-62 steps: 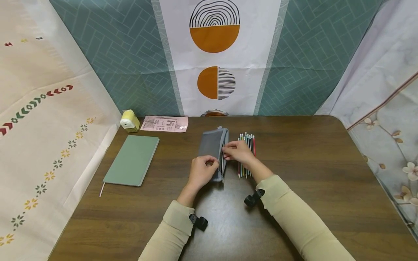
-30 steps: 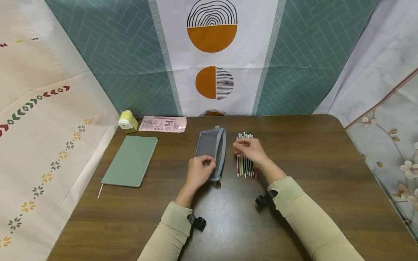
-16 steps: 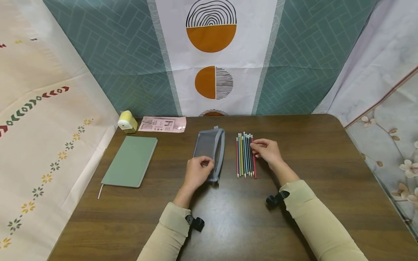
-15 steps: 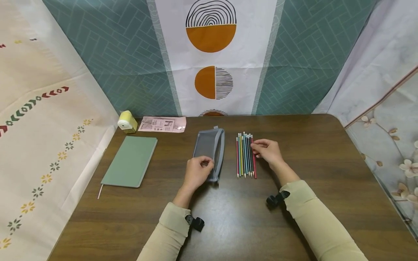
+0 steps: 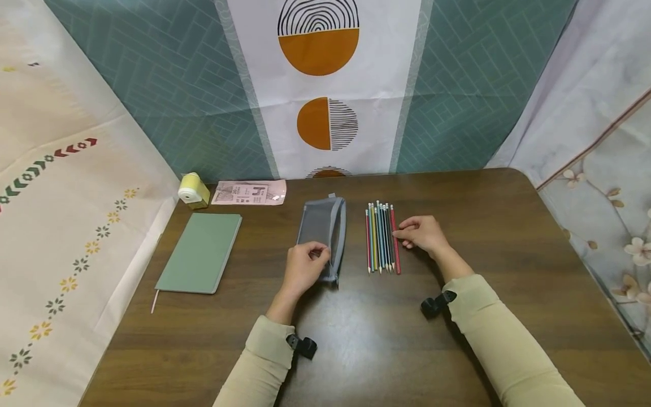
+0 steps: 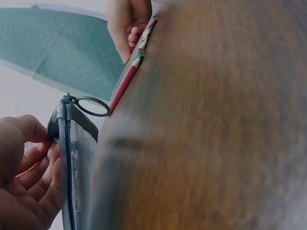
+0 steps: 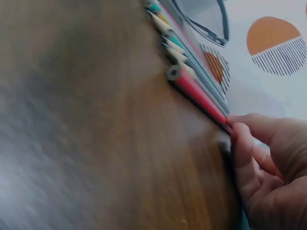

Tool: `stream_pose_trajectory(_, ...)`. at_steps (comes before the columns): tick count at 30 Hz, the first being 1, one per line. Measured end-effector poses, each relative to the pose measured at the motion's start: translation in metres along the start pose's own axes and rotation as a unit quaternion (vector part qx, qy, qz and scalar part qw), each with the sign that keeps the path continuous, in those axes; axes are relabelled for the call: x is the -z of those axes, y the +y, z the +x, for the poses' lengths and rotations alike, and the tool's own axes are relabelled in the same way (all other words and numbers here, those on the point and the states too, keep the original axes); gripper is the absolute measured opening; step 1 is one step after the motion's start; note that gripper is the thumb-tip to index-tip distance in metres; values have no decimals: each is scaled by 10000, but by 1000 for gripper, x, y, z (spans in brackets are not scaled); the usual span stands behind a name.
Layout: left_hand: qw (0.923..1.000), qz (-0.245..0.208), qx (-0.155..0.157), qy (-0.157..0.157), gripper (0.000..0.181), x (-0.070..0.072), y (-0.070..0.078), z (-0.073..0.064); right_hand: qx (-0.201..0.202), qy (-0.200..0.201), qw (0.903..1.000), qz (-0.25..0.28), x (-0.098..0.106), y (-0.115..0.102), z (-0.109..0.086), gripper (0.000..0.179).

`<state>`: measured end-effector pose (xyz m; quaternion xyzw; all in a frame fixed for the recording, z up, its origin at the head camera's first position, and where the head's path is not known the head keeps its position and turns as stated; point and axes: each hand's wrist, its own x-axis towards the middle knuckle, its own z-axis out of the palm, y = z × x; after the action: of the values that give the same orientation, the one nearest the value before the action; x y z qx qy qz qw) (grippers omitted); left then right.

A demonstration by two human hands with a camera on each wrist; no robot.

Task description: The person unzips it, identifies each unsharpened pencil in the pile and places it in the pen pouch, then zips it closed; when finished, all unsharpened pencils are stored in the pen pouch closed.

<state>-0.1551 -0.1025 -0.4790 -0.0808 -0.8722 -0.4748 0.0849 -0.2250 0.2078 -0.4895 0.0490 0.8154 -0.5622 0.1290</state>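
Right hand (image 5: 424, 233) has gone from the gray mesh pouch (image 5: 316, 220) to the far right of the pencil row (image 5: 380, 237) over the last couple of seconds; the work is now at the pencils, probably the picking-up of a single one, with nothing lifted so far. Its grip: thumb and forefinger pinching the red pencil (image 5: 396, 249), the outermost on the right, partway along its shaft. That pencil lies on the counter (image 5: 356, 356), right of the pouch and well apart from it. Long axis runs away from the person, near end leaning slightly right, a narrow gap opening there from its neighbor. Blunt end points at the person, looks unsharpened in the right wrist view; the rest of the row mostly point sharpened tips the same way, pale erasers at the far end. Left hand (image 5: 303, 265) has stayed at the pouch, its grip pinching the near part of the slit's left edge. Pouch lies roughly parallel to the pencils, its slit on the side toward them, gaping.
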Motion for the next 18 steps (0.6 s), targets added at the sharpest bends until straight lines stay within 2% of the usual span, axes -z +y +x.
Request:
stream_pose_trajectory(3,10000,-55,28,12,8,1,-1,0,-5,-26,10000,48,3,-1,1,29)
stream_pose_trajectory(5,9999,-88,56,4,8,2,-1,0,31,59,9999,-100,3,-2,1,29)
stream_pose_trajectory(11,9999,-84,88,-38,8,2,-2,1,205,392,9941,-993,1,-7,-4,39)
stream_pose_trajectory(18,9998,-116,108,-83,8,0,-2,0,322,607,9788,-1929,6,-13,-7,24)
